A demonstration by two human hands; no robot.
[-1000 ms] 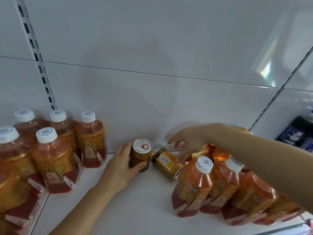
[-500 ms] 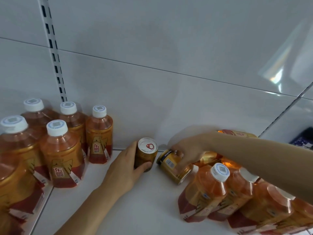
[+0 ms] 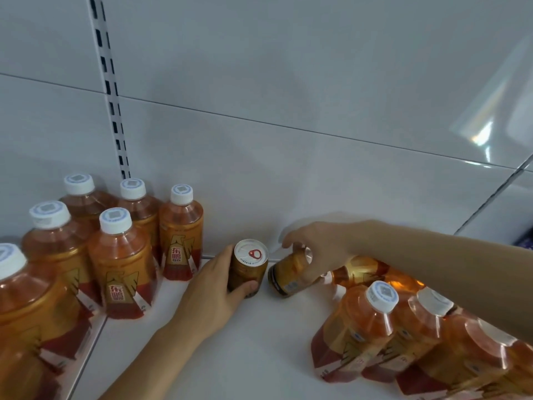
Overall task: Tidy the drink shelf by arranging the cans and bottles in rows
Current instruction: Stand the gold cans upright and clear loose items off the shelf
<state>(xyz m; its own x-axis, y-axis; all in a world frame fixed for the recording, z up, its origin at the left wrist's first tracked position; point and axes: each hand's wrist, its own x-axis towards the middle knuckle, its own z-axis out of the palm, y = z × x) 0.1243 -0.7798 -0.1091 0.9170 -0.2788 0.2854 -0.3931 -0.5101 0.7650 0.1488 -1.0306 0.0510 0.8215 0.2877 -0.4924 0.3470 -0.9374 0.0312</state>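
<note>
Nearest you on the right, a cluster of leaning bottles [image 3: 363, 333] crowds the front of the shelf [image 3: 230, 356], tilted toward the open middle; on the left, upright bottles [image 3: 121, 264] already stand in rows. Your right forearm passes just over the leaning caps, so a dropped elbow could topple them into the cans.

Further in, your left hand [image 3: 210, 295] wraps the upright can [image 3: 249, 271], thumb low on its front and fingers hidden behind it. It stands near the back wall [image 3: 288, 183], just right of the last upright bottle [image 3: 181, 235].

Just beside it, your right hand [image 3: 320, 249] grips the tipped can [image 3: 288, 274] from above, fingers curled over its top end while its base points toward you and its lower edge seems to rest on the shelf. The hold looks high and narrow: my worry is that the can pivots out of your fingers as you stand it up, rolls into the upright can or knocks the fallen bottle [image 3: 372, 272] lying close behind your wrist.

Against half a second ago, your right hand has closed further over that can and its top end has come up, so it now sits steeper than when it lay nearly flat. Your left hand and its can have hardly shifted.
</note>
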